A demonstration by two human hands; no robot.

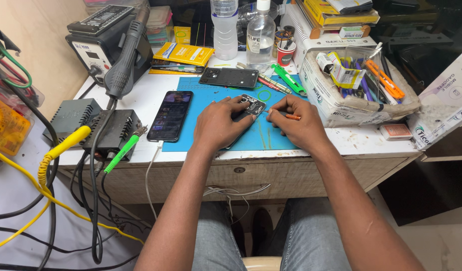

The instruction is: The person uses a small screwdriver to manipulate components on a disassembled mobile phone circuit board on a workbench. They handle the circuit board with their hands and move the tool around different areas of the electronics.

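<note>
My left hand (220, 124) presses flat on a dark opened phone (251, 106) lying on the blue work mat (211, 100); only the phone's top end with its camera part shows past my fingers. My right hand (297, 125) is closed around a small orange-handled screwdriver (291, 116), its tip pointing left at the phone's upper edge. Both forearms reach in from the bottom of the view.
A second phone (170, 115) with a lit screen lies left of the mat, cable attached. A black back cover (229, 77) lies behind. A hot-air station (108, 45), power boxes (113, 130), bottles (260, 35) and a tool-filled box (356, 85) crowd the desk.
</note>
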